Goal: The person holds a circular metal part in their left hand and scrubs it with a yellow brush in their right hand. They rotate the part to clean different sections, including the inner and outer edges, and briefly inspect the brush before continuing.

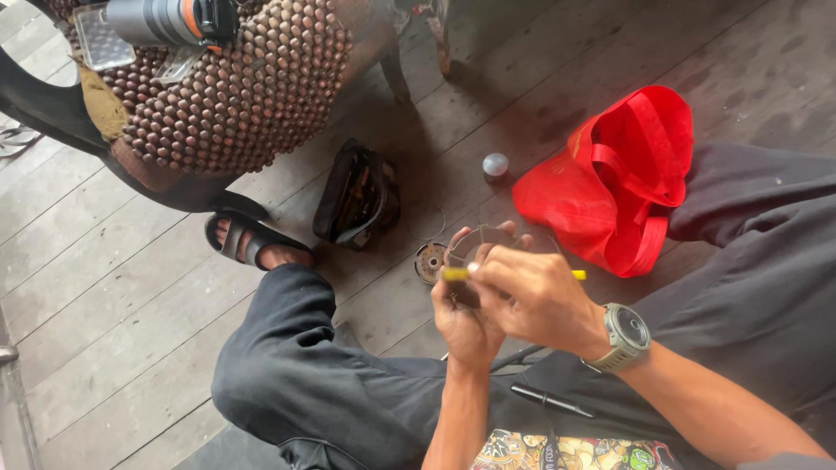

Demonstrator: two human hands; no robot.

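Observation:
My left hand (466,318) grips a small dark object with a thin clear loop of line (475,237) rising from it. My right hand (531,296), with a grey watch (625,335) on its wrist, lies over the left and pinches a slim yellow tool (457,274) held crosswise; its other end (578,275) shows past the knuckles. Both hands hover above my lap, over dark trousers (305,383). What exactly sits in the left palm is hidden by the fingers.
A red cloth bag (623,183) lies on the plank floor (104,287) to the right. A dark open pouch (357,196), a round spool (429,261) and a small grey cap (495,164) lie ahead. A beaded seat cover (252,87) with a flask (165,21) stands upper left. A black pen (549,401) rests on my lap.

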